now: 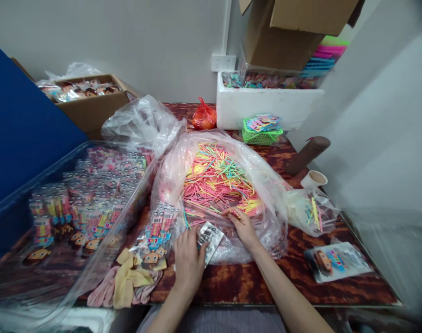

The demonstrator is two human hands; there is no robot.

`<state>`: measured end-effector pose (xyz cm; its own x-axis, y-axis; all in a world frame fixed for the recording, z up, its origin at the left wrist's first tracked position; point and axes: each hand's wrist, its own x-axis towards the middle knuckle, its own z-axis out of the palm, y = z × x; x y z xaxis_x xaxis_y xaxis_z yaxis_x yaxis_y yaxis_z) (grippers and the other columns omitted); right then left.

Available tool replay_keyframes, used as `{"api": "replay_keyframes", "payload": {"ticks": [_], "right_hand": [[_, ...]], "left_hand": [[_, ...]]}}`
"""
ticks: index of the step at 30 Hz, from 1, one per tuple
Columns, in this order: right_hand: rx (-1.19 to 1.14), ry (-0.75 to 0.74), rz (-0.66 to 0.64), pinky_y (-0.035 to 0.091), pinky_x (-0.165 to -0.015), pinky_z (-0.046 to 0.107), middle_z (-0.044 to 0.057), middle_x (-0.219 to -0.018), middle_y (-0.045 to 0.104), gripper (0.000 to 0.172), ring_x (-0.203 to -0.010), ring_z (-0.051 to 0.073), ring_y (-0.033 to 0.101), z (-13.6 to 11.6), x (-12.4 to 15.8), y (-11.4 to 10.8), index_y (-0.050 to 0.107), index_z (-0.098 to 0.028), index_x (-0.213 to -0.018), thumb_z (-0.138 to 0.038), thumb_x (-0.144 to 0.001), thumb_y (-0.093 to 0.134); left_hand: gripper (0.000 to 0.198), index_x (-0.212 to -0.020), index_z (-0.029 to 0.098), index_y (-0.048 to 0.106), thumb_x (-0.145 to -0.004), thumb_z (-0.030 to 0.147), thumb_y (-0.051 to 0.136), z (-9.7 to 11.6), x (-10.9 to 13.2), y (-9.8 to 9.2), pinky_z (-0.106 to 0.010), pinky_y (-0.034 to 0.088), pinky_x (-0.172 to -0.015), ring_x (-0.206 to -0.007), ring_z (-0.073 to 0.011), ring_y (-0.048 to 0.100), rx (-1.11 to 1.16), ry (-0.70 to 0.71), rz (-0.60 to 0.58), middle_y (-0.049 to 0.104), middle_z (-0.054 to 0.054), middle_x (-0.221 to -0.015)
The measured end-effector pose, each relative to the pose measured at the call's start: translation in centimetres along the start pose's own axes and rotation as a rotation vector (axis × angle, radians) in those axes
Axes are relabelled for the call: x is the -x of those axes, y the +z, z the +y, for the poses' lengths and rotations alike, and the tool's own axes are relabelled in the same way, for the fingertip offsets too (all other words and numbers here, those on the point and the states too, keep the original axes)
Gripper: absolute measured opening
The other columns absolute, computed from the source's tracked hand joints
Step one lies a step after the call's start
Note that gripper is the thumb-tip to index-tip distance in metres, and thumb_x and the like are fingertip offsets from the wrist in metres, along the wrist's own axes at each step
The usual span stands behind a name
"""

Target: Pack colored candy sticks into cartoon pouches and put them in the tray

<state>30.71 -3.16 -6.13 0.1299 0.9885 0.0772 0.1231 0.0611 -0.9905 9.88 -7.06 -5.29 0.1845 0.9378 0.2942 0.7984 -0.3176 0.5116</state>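
My left hand [189, 255] is closed on the edge of a small silver pouch [213, 238], which lies tilted near the table's front. My right hand [244, 226] is at the near side of a large clear plastic bag [273, 203]. Its fingers are pinched around a few thin coloured sticks, whose ends show at the fingertips. Inside the open bag lies a heap of thin sticks [214, 185] in pink, yellow, green and blue. Left of my left hand, several filled pouches [157, 231] with a cartoon face and printed lettering lie overlapped.
A plastic-lined tub [127, 203] of filled pouches stands left. Crumpled cloths [127, 280] lie in front. To the right are a pouch [338, 262], a small bag of sticks [311, 212], a paper cup [314, 179] and a bottle [308, 155]. Behind stand a green basket [263, 137] and foam box [266, 104].
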Motion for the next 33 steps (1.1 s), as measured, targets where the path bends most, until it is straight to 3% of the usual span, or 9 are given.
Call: {"api": "replay_keyframes", "payload": {"ticks": [3,7,14,17,20,23,26,29,33], "right_hand": [[0.029,-0.011,-0.006,0.046,-0.084,0.031,0.003,-0.087,0.069,0.014,-0.089,0.021,0.062,-0.2,0.1,0.0,0.069,-0.021,-0.087,-0.027,-0.087,0.056],[0.056,-0.047,-0.018,0.045,-0.084,0.031,0.003,-0.087,0.069,0.015,-0.089,0.021,0.063,-0.3,0.2,0.1,0.069,-0.022,-0.086,-0.027,-0.088,0.056],[0.093,-0.086,-0.054,0.044,-0.086,0.032,0.004,-0.089,0.069,0.018,-0.092,0.021,0.063,0.3,0.3,0.0,0.069,-0.022,-0.088,-0.032,-0.091,0.054],[0.099,-0.093,-0.069,0.044,-0.088,0.032,0.004,-0.091,0.069,0.02,-0.093,0.021,0.062,0.5,0.3,-0.1,0.07,-0.023,-0.09,-0.035,-0.092,0.054],[0.091,-0.085,-0.075,0.045,-0.089,0.034,0.004,-0.093,0.07,0.022,-0.095,0.021,0.063,0.8,0.4,-0.2,0.072,-0.023,-0.094,-0.037,-0.092,0.055],[0.068,-0.054,-0.089,0.045,-0.091,0.036,0.005,-0.099,0.071,0.024,-0.099,0.022,0.063,1.2,0.4,-0.1,0.072,-0.025,-0.103,-0.039,-0.091,0.056],[0.048,-0.014,-0.055,0.046,-0.093,0.039,0.005,-0.099,0.072,0.029,-0.1,0.023,0.063,1.4,0.4,0.2,0.071,-0.025,-0.109,-0.042,-0.09,0.056],[0.006,0.042,0.012,0.049,-0.089,0.039,0.005,-0.092,0.073,0.03,-0.093,0.022,0.065,0.9,0.1,0.5,0.071,-0.024,-0.106,-0.043,-0.087,0.059],[-0.016,0.074,0.057,0.049,-0.084,0.035,0.003,-0.085,0.072,0.027,-0.086,0.021,0.065,0.0,-0.5,0.6,0.069,-0.022,-0.103,-0.039,-0.084,0.06]], "left_hand": [[0.011,-0.097,0.018,0.058,-0.091,0.024,0.051,-0.3,0.1,-0.2,-0.035,0.046,-0.075,-0.082,-0.0225,0.059,0.146,-0.034,0.044,0.062,-0.006,-0.085],[0.019,-0.075,0.02,0.056,-0.093,0.023,0.05,-0.8,0.2,-0.6,-0.031,0.044,-0.07,-0.074,-0.0192,0.058,0.222,-0.016,0.02,0.06,-0.003,-0.074],[0.022,-0.101,0.02,0.068,-0.095,0.024,0.047,-1.5,0.3,-0.1,-0.034,0.05,-0.082,-0.09,-0.0202,0.064,0.283,0.007,0.038,0.07,-0.006,-0.094],[0.032,-0.122,0.023,0.063,-0.096,0.026,0.046,-0.8,-0.1,-1.0,-0.037,0.047,-0.098,-0.112,-0.0205,0.061,0.353,-0.036,0.052,0.067,-0.007,-0.121],[0.033,-0.121,0.024,0.065,-0.094,0.032,0.048,0.3,-1.0,-2.9,-0.039,0.043,-0.105,-0.121,-0.0216,0.057,0.457,-0.16,0.116,0.063,-0.006,-0.129],[0.031,-0.105,0.019,0.07,-0.089,0.042,0.056,1.0,-1.9,-4.7,-0.035,0.052,-0.089,-0.102,-0.0221,0.064,0.663,-0.42,0.168,0.07,-0.006,-0.108],[0.032,-0.087,0.017,0.066,-0.083,0.049,0.061,0.9,-2.7,-5.8,-0.024,0.05,-0.059,-0.065,-0.0134,0.058,0.896,-0.632,0.166,0.063,0.001,-0.076],[0.036,-0.07,0.018,0.054,-0.085,0.05,0.059,0.5,-3.0,-6.3,-0.018,0.037,-0.049,-0.053,-0.008,0.041,0.955,-0.62,0.169,0.045,0.006,-0.062],[0.04,-0.064,0.018,0.047,-0.086,0.05,0.057,0.3,-2.9,-6.2,-0.018,0.032,-0.051,-0.055,-0.0088,0.037,0.881,-0.556,0.061,0.039,0.006,-0.06]]}}
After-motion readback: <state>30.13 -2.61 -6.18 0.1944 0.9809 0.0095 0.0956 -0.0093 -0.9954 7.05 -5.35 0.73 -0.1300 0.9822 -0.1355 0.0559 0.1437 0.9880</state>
